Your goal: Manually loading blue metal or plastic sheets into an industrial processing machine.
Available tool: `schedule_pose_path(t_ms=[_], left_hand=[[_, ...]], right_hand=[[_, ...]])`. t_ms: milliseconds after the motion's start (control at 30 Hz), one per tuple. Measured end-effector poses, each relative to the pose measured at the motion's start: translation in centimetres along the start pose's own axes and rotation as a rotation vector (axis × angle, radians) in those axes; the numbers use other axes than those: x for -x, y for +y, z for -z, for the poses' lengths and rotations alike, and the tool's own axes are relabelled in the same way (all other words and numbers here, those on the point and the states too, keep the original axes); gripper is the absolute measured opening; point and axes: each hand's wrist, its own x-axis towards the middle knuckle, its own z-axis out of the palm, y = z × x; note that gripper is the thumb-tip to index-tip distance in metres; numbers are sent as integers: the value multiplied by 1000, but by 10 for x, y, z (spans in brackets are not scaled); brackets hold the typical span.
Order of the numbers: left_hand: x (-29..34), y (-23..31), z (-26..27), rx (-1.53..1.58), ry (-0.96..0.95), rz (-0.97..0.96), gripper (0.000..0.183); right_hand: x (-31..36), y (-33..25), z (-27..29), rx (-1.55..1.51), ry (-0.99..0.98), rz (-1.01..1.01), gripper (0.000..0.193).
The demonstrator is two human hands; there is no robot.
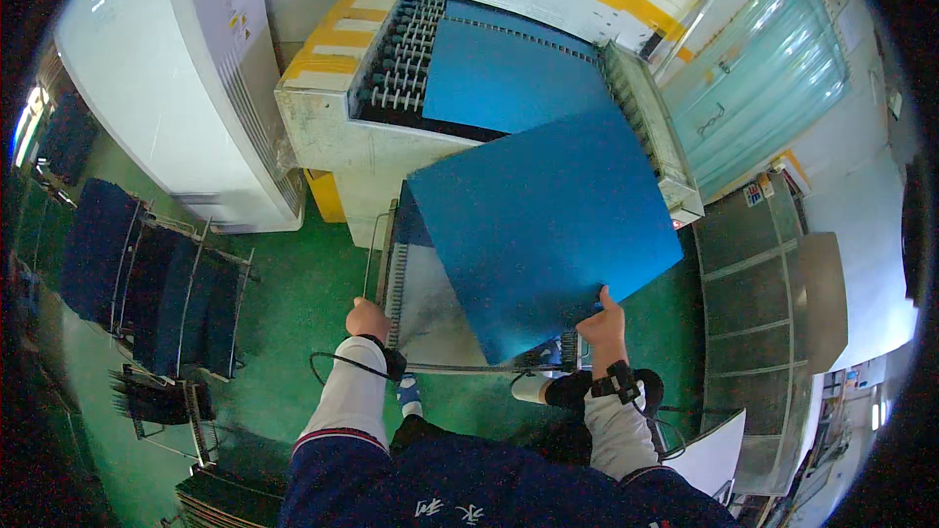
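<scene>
My right hand (603, 328) grips the near right edge of a large flat blue panel (553, 220), thumb on top and the other fingers hidden beneath. The panel lies tilted and turned, its far part overlapping the mouth of a roller machine (323, 127). Beneath it stands a slotted rack (396, 284) with comb-like teeth along its sides. My left hand (367, 318) is closed around the thin rod at the rack's left side. Another blue panel (514, 73) rests on the machine's rollers, partly covered by the held one.
A tall white cabinet unit (147, 68) stands at the left. Dark panels in racks (156, 284) sit on the green floor (284, 303) behind it. At the right are a grey shelf frame (748, 313) and a translucent greenish sheet cover (758, 78). A white board (712, 455) leans near my right arm.
</scene>
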Motion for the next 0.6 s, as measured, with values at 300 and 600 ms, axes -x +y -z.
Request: schedule_pose_path(t_ms=[300,600], left_hand=[[-24,-15,-30,131,6,-8,40],[-16,-8,-14,34,-34,-17,49]], right_hand=[[3,57,-17,-250,-101,-84,25],[16,100,-26,174,-123,-215,20]])
